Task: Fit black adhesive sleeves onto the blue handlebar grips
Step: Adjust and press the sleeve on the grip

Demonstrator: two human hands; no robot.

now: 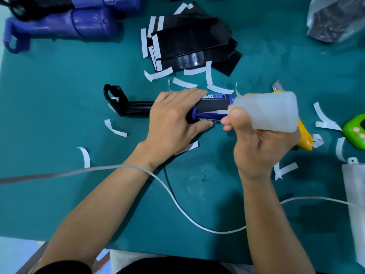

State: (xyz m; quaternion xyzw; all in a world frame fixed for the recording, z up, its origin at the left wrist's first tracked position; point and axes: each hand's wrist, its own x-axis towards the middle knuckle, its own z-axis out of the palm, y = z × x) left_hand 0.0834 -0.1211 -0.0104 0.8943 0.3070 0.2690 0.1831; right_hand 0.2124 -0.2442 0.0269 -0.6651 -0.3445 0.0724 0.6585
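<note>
Holding the blue handlebar grip (212, 107) crosswise near the middle of the counter (59, 119), we have our left hand (173, 119) curled over its 9 o'clock end, fingers draped across the top and thumb against the near side. The grip sticks out of that hand toward 3 o'clock, where its end meets the nozzle of a translucent squeeze bottle (276, 109). Our right hand (260, 143) is clamped on that bottle from below, thumb pressed on its near face by the nozzle. The pile of black adhesive sleeves (193, 44) lies at 12 o'clock of the grip, well apart from both hands, with white backing strips (158, 75) scattered round it. A black bracket (116, 99) stands at 9 o'clock of our left hand. A yellow knife (305, 139) lies behind the bottle. More blue grips (79, 22) lie at 10 o'clock, far off, and a white cable (177, 198) crosses our left wrist.
</note>
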